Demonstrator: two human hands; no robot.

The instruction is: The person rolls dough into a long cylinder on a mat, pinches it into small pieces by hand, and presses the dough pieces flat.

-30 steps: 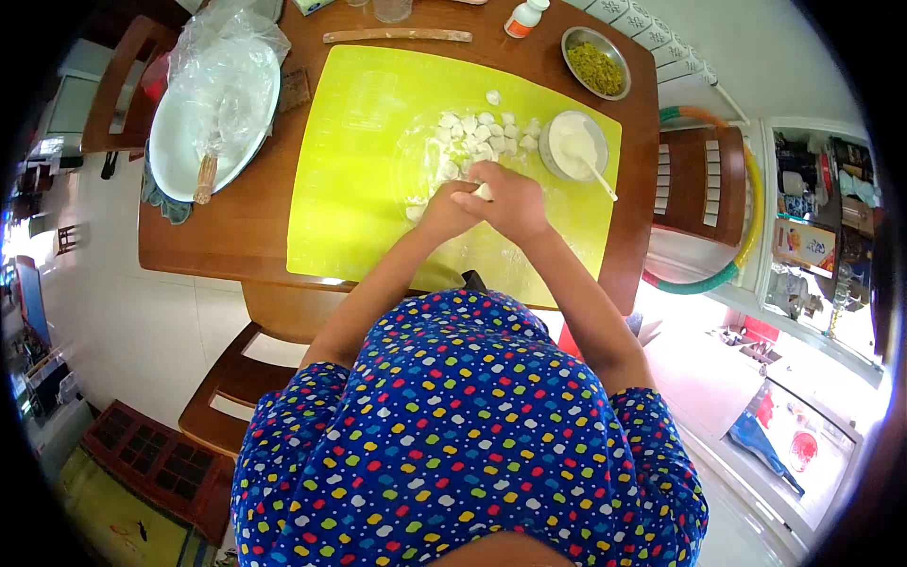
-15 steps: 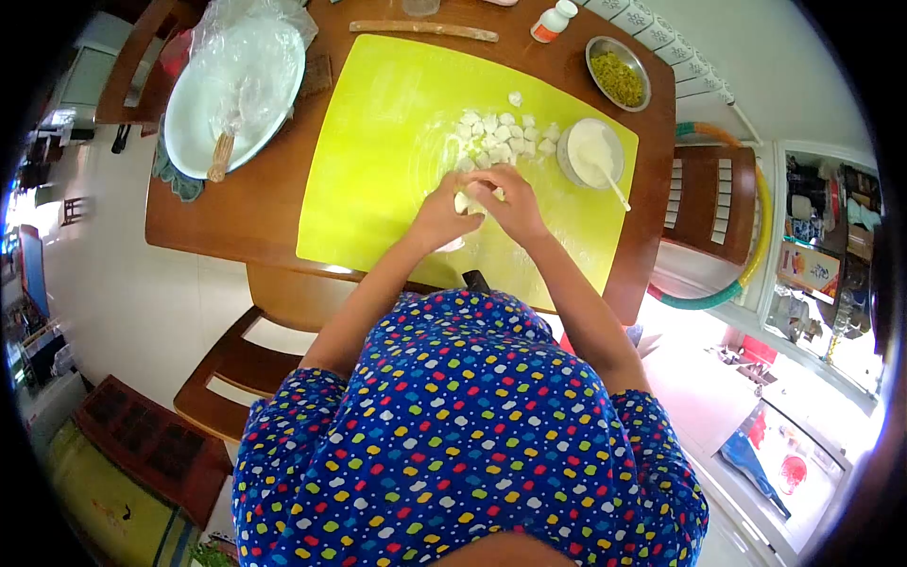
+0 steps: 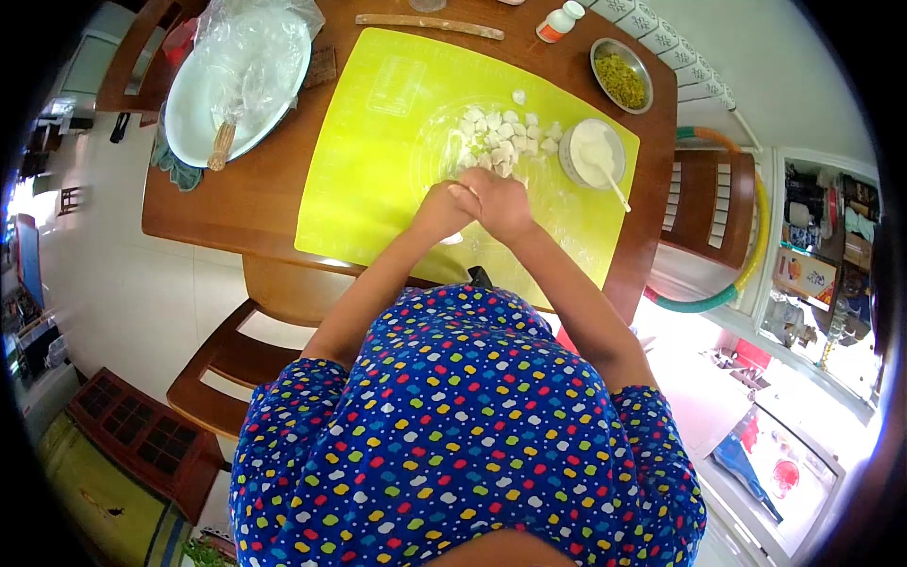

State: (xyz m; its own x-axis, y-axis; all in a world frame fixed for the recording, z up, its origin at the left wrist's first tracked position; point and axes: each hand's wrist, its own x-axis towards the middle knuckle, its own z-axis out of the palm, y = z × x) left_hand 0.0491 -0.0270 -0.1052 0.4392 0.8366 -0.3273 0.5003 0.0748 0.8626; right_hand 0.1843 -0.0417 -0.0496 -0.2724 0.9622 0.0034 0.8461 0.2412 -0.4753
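Observation:
My left hand (image 3: 437, 214) and my right hand (image 3: 503, 204) meet over the near middle of a yellow-green mat (image 3: 354, 180). Their fingers are closed and pressed together around a piece of white dough, which the fingers now mostly hide. Just beyond my hands lie many small white dough pieces (image 3: 510, 130) in a loose cluster, dusted with flour. One piece (image 3: 519, 96) sits apart at the far side. Close to my left wrist, a white lump (image 3: 453, 238) shows partly on the mat. Right of the cluster stands a bowl of white flour (image 3: 591, 151) with a white spoon (image 3: 619, 192) in it.
A metal bowl of chopped yellow-green filling (image 3: 620, 79) and a white bottle (image 3: 560, 22) stand at the back right. Along the mat's far edge lies a wooden rolling pin (image 3: 430, 25). At the left is a large white basin (image 3: 194, 109) with plastic film.
My hands have closed together, and my right hand has turned inward over my left fingers. White dough visible between them before is now covered. The view has shifted slightly.

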